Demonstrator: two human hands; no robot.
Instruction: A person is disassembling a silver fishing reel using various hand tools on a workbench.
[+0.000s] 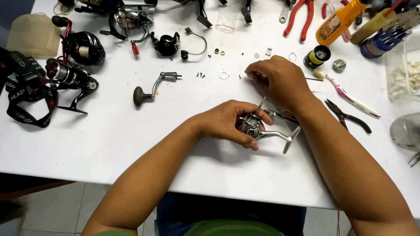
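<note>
White worktable (131,144): left hand (227,122) clasps a silver metal spinning-reel body (253,127), foot pointing right; right hand (278,81), just beyond, pinches a thin tool (313,79).

A white table (109,144) stands over a pale tiled floor (57,209) in even, bright light.

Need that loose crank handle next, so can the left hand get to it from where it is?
Probably not yet: the left hand grips the silver reel body. Bare table lies between it and the crank handle.
</note>
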